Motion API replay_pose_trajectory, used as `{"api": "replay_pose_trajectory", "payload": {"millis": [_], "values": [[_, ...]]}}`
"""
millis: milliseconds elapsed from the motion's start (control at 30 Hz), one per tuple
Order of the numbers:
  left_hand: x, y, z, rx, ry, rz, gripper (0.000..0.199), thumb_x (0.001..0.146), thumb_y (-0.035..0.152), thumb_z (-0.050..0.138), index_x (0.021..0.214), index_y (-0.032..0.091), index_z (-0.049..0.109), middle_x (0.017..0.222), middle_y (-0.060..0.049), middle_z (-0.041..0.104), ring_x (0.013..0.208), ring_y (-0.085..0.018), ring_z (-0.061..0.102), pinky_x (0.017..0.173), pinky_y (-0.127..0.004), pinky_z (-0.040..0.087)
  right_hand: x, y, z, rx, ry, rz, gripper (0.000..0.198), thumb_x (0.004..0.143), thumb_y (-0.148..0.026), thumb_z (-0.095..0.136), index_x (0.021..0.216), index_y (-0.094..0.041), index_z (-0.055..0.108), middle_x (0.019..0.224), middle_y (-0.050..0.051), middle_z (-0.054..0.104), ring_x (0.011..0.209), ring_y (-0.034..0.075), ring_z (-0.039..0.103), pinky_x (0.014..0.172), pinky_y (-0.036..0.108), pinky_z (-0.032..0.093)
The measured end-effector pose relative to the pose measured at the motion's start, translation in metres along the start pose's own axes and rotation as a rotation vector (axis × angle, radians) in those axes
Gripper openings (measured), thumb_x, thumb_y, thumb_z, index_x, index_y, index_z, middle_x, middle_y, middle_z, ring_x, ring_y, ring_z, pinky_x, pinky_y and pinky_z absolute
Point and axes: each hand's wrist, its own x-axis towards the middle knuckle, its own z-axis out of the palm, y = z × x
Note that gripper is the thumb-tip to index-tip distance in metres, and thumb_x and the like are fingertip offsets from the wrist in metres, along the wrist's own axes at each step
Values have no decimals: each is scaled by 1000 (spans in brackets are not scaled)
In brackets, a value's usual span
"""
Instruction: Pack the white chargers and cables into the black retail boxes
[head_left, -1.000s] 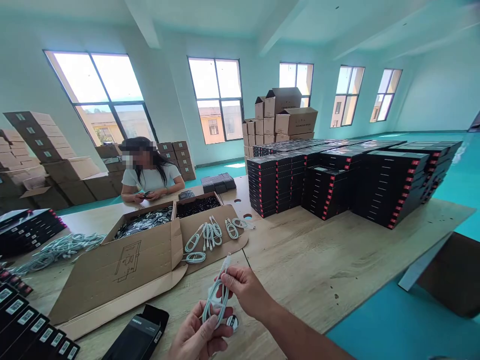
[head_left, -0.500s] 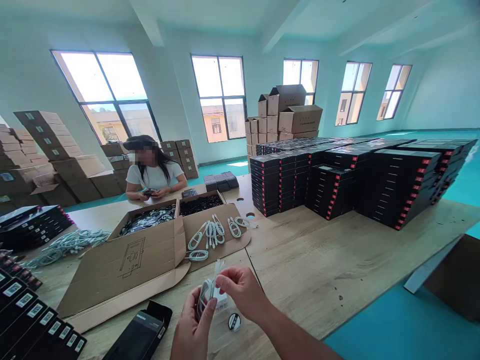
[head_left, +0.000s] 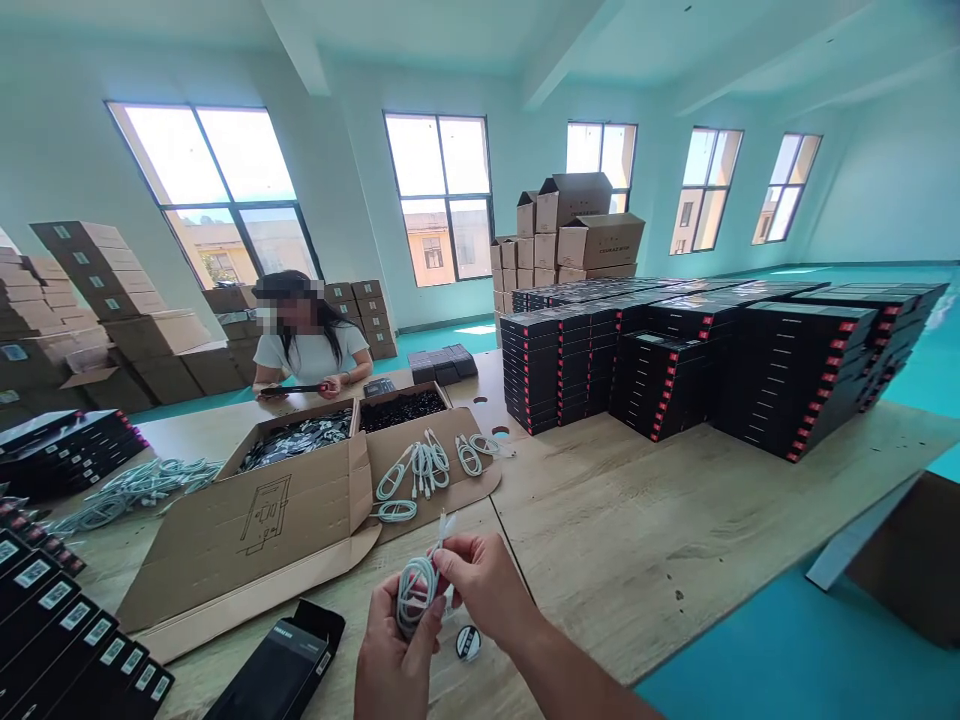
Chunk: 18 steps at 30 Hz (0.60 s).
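A coiled white cable (head_left: pixel 415 592) is gripped in my left hand (head_left: pixel 396 645), the thumb pressed along its near side. My right hand (head_left: pixel 484 583) pinches the same cable at the coil's right side, and a connector end sticks up above the fingers. Just below my right hand, a small round black-and-white item (head_left: pixel 469 642) lies on the table. Further left is an opened black box (head_left: pixel 277 660) with its flap up. Several coiled white cables (head_left: pixel 426 465) rest on a cardboard flap beyond my hands.
Open cartons (head_left: pixel 300 435) hold many small parts. A heap of white cables (head_left: pixel 139 490) lies at the left, near stacked black boxes (head_left: pixel 71 625). Tall stacks of black boxes (head_left: pixel 780 380) stand on the right side of the wooden table (head_left: pixel 600 510). A co-worker (head_left: pixel 311 340) sits across, holding a dark flat item.
The coil in my left hand has turned to face me more and shifted slightly right. My right hand still pinches it. The co-worker's dark item has been tilted and moved left.
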Motion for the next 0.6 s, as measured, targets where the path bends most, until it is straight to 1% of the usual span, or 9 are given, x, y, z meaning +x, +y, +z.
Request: {"api": "replay_pose_trajectory", "payload": {"millis": [133,200,233,300,367,400,500,567,600], "values": [[2,3,2,-122,-136,-121,40,66,51,85,80,22,62,49,4,59,41,-15,51,41,-24,40,-6,-13,-1,-602,65,-248,27,89,-25,55,65,-19,65,65,4,66,62,17,56,60,29,32],[4,3,0,-140,-150,-151,41,64,50,87,75,22,59,49,4,58,40,-14,50,40,-24,39,-8,-14,-3,-723,72,-297,26,91,-24,56,68,-20,67,71,7,71,67,19,59,63,30,33],[4,3,-1,-159,-128,-151,42,63,49,88,74,23,58,50,5,58,40,-14,50,41,-24,40,-8,-13,-3,-710,80,-298,26,92,-25,56,69,-20,67,73,7,72,68,19,60,64,30,33],[6,0,-2,-195,-68,-126,43,62,48,89,74,24,55,51,6,57,41,-14,50,42,-24,39,-6,-7,-5,-617,101,-250,27,92,-27,56,69,-21,68,70,6,71,64,17,60,61,29,33],[7,-4,-2,-168,-24,-83,41,66,48,87,76,25,54,51,7,57,41,-13,48,43,-24,37,-2,0,-10,-523,92,-149,28,91,-28,56,66,-20,67,64,3,68,57,15,56,55,27,31],[7,-7,-2,-130,-29,-71,41,66,49,86,77,25,54,50,7,57,41,-13,48,44,-24,36,0,2,-13,-497,66,-100,27,88,-26,57,64,-20,66,61,2,66,54,14,54,53,27,30],[10,-13,-4,-46,-94,-65,43,63,50,88,75,25,55,51,6,58,43,-12,46,46,-25,34,9,1,-26,-502,-84,-42,21,76,-16,61,56,-21,62,53,-3,59,50,12,47,51,26,26],[10,-13,-6,-87,-180,-105,44,62,50,89,74,24,56,53,6,58,45,-11,45,47,-24,34,14,-5,-34,-489,-181,-25,20,69,-11,63,52,-21,58,47,-6,54,48,10,43,50,25,25],[10,-11,-7,-136,-231,-149,44,63,50,89,74,24,56,52,6,57,46,-11,45,47,-24,34,16,-8,-36,-467,-215,-11,19,67,-12,64,51,-20,58,46,-6,53,46,10,42,50,24,25]]}}
